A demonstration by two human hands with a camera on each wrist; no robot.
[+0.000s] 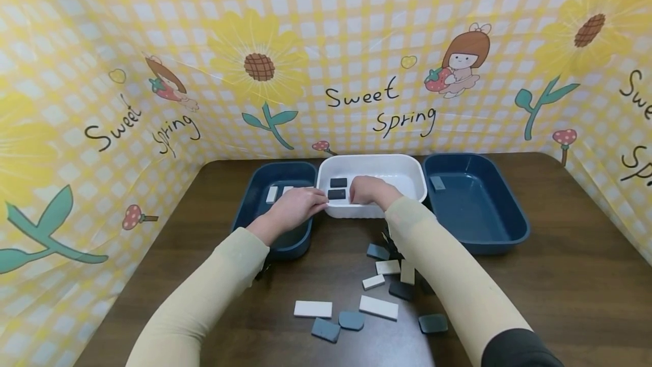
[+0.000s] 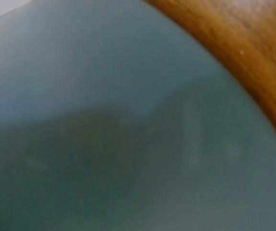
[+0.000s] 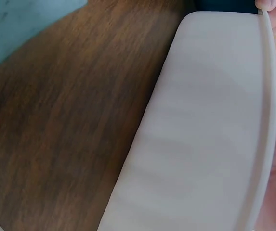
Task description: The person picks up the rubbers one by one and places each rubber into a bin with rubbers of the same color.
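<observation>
The white tray [image 1: 356, 213] is pinched at its rim by the left hand [image 1: 296, 207]; whether anything is held in the grip of the right hand [image 1: 369, 190] inside cannot be told. Dark tiles [image 1: 337, 194] beside it could be displaced by brushing knuckles.

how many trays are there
3: the left blue tray, the white tray in the middle, and the right blue tray. Arms cover parts of them, but no tray seems hidden.
</observation>
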